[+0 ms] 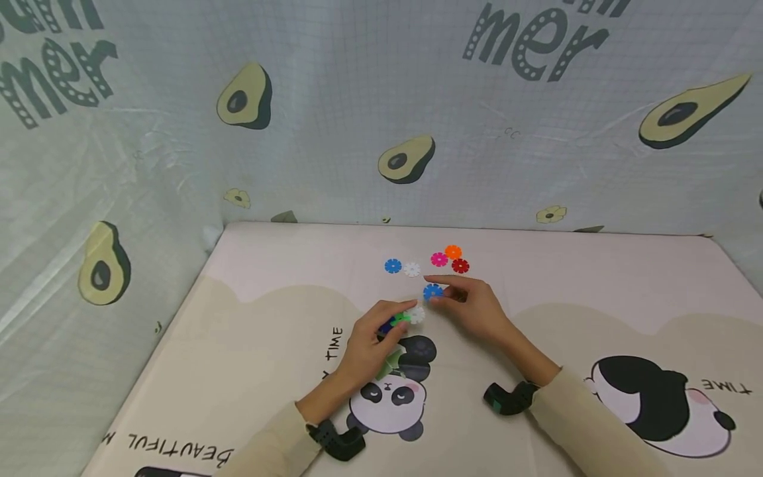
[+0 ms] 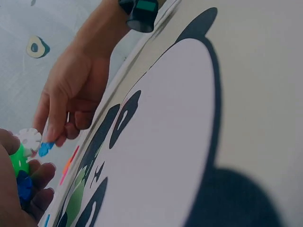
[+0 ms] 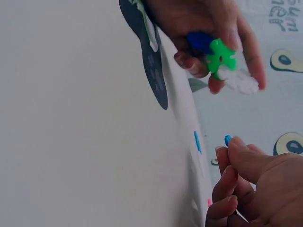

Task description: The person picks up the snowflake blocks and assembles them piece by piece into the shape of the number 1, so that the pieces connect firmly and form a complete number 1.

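My left hand point(image 1: 372, 338) grips a small chain of notched plastic discs: a dark blue disc point(image 3: 200, 42), a green disc point(image 3: 221, 58) and a white disc point(image 3: 239, 81). The green one joins the other two, and the white end points toward my right hand. Between thumb and fingers, my right hand point(image 1: 473, 308) pinches a light blue disc point(image 1: 433, 291). In the left wrist view this blue disc point(image 2: 46, 149) overlaps the edge of the white disc point(image 2: 30, 140). Both hands are held over the table, close together.
Beyond the hands lie loose discs on the tabletop point(image 1: 268, 265): blue point(image 1: 393, 265), white point(image 1: 412, 269), pink point(image 1: 439, 259), orange point(image 1: 453, 252) and red point(image 1: 461, 265). A printed panda point(image 1: 387, 404) decorates the cloth below my left hand. An avocado-patterned curtain point(image 1: 328, 99) hangs behind the table.
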`<state>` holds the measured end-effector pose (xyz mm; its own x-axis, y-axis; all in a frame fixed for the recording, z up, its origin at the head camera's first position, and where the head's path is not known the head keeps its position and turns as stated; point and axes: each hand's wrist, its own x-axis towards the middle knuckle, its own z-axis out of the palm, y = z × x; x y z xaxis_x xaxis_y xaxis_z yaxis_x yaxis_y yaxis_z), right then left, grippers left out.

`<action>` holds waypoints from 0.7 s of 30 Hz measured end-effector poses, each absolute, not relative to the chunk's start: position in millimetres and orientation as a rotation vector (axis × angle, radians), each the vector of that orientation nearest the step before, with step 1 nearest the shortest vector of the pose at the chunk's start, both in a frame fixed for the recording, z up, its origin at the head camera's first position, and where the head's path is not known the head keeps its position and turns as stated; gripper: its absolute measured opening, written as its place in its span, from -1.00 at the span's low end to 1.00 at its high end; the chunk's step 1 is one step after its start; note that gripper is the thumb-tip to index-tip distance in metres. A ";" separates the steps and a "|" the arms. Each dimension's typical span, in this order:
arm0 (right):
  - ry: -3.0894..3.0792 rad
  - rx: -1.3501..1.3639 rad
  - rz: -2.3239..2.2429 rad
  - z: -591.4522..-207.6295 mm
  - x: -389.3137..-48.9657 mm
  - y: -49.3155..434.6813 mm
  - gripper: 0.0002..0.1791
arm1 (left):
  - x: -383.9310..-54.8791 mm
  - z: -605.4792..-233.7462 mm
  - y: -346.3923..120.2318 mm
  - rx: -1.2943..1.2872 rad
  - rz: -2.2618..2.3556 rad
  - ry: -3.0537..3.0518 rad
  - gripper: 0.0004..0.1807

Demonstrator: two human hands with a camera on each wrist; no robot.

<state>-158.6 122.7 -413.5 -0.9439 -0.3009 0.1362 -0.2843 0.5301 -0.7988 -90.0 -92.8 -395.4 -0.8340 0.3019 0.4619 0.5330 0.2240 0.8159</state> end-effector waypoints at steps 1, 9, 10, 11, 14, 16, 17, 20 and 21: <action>2.721 -0.514 -1.426 -412.7 -155.9 124.9 -0.59 | -89.8 -395.1 -92.6 -0.788 -1.655 -2.300 -0.65; 2.574 -0.435 -1.562 -407.5 -136.6 139.0 -0.61 | -89.2 -394.3 -92.9 -0.785 -1.640 -2.330 -0.65; 2.548 -0.408 -1.585 -407.3 -134.1 139.9 -0.61 | -89.3 -394.4 -93.1 -0.791 -1.642 -2.325 -0.65; 2.525 -0.384 -1.600 -407.7 -131.8 140.5 -0.60 | -89.5 -394.5 -93.2 -0.800 -1.641 -2.320 -0.65; 2.462 -0.323 -1.638 -411.1 -125.2 141.8 -0.59 | -90.8 -396.6 -93.2 -0.832 -1.634 -2.306 -0.66; 2.403 -0.298 -1.681 -414.2 -121.3 142.0 -0.58 | -92.6 -400.3 -93.2 -0.854 -1.627 -2.298 -0.65; 2.373 -0.293 -1.708 -415.4 -119.4 141.8 -0.58 | -94.2 -404.2 -93.2 -0.865 -1.623 -2.294 -0.65; 2.307 -0.295 -1.777 -417.9 -115.9 141.5 -0.58 | -100.4 -418.7 -94.2 -0.905 -1.604 -2.269 -0.64; 2.289 -0.300 -1.793 -418.2 -115.1 141.3 -0.58 | -102.5 -423.4 -94.9 -0.920 -1.599 -2.261 -0.64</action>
